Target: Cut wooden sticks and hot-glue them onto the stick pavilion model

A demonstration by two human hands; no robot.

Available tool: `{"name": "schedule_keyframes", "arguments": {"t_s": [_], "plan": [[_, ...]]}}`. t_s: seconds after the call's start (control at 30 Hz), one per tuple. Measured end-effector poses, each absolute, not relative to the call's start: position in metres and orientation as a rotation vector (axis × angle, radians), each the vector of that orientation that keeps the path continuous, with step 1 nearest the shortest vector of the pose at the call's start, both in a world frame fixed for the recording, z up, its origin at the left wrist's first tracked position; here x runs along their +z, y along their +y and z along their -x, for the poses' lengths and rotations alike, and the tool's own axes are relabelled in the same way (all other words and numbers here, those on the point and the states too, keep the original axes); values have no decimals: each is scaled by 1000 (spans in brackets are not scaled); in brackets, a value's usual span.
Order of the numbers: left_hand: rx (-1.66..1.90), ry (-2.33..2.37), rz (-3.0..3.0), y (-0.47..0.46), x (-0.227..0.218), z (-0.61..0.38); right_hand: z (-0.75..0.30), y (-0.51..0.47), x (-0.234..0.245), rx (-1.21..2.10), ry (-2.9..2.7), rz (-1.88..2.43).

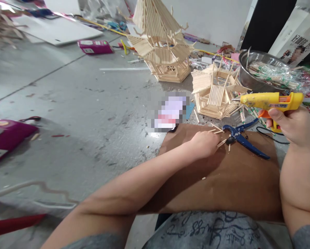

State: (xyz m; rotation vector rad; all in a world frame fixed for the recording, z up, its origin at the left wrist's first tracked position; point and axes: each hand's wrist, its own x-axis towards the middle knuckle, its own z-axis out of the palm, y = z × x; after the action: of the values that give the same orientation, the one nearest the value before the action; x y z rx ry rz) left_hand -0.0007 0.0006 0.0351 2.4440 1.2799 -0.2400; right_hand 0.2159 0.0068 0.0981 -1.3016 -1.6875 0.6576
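Observation:
My right hand (291, 121) grips a yellow hot glue gun (269, 100) by its handle, its metal nozzle pointing left. Over the brown board (238, 186), my left hand (205, 142) is closed with fingers turned down and mostly hidden; short wooden sticks (221, 143) lie at its fingertips, and whether they are pinched or just lie there I cannot tell. Just right of that hand rests a blue-handled cutter (244, 138). Behind it stands a partly built stick model (216, 93) with an open top. A taller stick pagoda (165, 48) rises farther back.
A phone (172, 110) lies on the floor beyond the board. A metal bowl (251, 74) with wrapped sticks stands at the right. Purple power boxes (95, 47) sit on the left, near a white panel (58, 31). A yellow cable (105, 26) runs along the back.

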Motion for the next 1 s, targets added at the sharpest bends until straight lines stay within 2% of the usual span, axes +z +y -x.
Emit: {"name": "schedule_keyframes", "arguments": {"t_s": [0.27, 0.43, 0.63, 1.0], "plan": [[-201, 1266, -2395, 1, 43, 5, -217, 7, 97, 639, -1693, 1297], [189, 1258, -2224, 18, 64, 25, -221, 8, 95, 650, -1682, 1307], [703, 1224, -1471, 47, 63, 46, -221, 9, 94, 639, -1684, 1288], [978, 1073, -1181, 62, 41, 45, -216, 8, 96, 606, -1687, 1327]]}}
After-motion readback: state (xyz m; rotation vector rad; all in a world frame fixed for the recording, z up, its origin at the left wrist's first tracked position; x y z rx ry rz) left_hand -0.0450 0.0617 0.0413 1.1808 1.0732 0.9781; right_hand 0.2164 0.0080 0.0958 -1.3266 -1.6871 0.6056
